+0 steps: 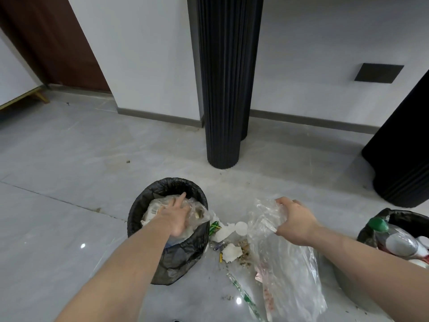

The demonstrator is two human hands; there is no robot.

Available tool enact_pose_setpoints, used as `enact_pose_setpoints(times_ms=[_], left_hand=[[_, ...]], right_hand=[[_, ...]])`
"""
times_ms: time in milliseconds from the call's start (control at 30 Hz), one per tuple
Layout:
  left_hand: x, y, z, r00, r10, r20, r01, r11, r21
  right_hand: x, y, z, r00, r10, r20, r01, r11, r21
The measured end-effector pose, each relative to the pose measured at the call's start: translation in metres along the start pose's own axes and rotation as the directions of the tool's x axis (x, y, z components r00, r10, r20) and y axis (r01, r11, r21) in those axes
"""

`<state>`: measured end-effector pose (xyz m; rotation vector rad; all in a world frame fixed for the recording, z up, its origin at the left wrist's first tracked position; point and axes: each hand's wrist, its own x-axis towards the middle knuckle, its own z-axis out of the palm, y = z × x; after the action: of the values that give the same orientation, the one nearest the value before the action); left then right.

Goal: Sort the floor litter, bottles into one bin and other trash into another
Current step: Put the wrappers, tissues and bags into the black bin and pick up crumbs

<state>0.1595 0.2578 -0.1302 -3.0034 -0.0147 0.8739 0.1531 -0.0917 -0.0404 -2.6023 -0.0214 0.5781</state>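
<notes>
A black-lined bin (139, 210) stands on the floor in front of me, full of plastic wrap and paper trash. My left hand (175, 213) lies flat on that trash with its fingers straight, pressing down inside the bin. My right hand (294, 219) grips the top of a large clear plastic bag (285, 270) that hangs down to the floor on the right. A second black-lined bin (394, 217) at the right edge holds plastic bottles, one with a green cap (378, 224). Loose litter (228, 242) lies between the two bins: white tissue, a white lid, crumbs, small wrappers.
A dark fluted column (226, 89) rises just behind the left bin. Another dark fluted shape (404, 159) stands at the right. A long thin green-and-clear wrapper (243, 296) lies on the grey tile floor near me. White walls run along the back.
</notes>
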Motion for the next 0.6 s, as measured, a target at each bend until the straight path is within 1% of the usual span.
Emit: enact_pose_setpoints(times_ms=[67, 133, 167, 200, 267, 300, 367, 467, 600], left_hand=[[-0.014, -0.005, -0.024, 0.999, 0.017, 0.042, -0.017, 1.0, 0.009], [-0.034, -0.009, -0.05, 0.996, 0.043, 0.08, -0.05, 0.995, 0.091], [-0.046, -0.011, -0.063, 0.996, 0.054, 0.077, -0.063, 0.989, 0.131], [-0.059, -0.013, -0.074, 0.996, 0.066, 0.054, -0.073, 0.986, 0.148], [-0.086, -0.019, -0.093, 0.993, 0.11, -0.038, -0.104, 0.986, 0.134], [-0.1, -0.022, -0.1, 0.987, 0.129, -0.092, -0.118, 0.986, 0.114], [-0.123, -0.03, -0.107, 0.976, 0.117, -0.183, -0.11, 0.993, 0.05], [-0.145, -0.042, -0.107, 0.958, 0.031, -0.284, -0.065, 0.992, -0.108], [-0.157, -0.066, -0.102, 0.956, -0.078, -0.284, 0.007, 0.971, -0.24]], right_hand=[[-0.003, -0.011, -0.003, 1.0, -0.012, -0.008, 0.013, 1.0, 0.006], [-0.007, -0.023, -0.007, 0.999, -0.03, -0.021, 0.031, 0.999, 0.015], [-0.01, -0.028, -0.008, 0.999, -0.038, -0.029, 0.038, 0.999, 0.022], [-0.012, -0.033, -0.009, 0.998, -0.045, -0.037, 0.046, 0.999, 0.028], [-0.017, -0.044, -0.014, 0.997, -0.06, -0.053, 0.062, 0.997, 0.044], [-0.019, -0.051, -0.017, 0.996, -0.061, -0.066, 0.066, 0.996, 0.064], [-0.019, -0.069, -0.025, 0.992, -0.063, -0.113, 0.077, 0.989, 0.124], [-0.008, -0.106, -0.032, 0.972, -0.069, -0.223, 0.128, 0.956, 0.263], [0.019, -0.178, -0.022, 0.923, -0.061, -0.381, 0.24, 0.864, 0.442]])
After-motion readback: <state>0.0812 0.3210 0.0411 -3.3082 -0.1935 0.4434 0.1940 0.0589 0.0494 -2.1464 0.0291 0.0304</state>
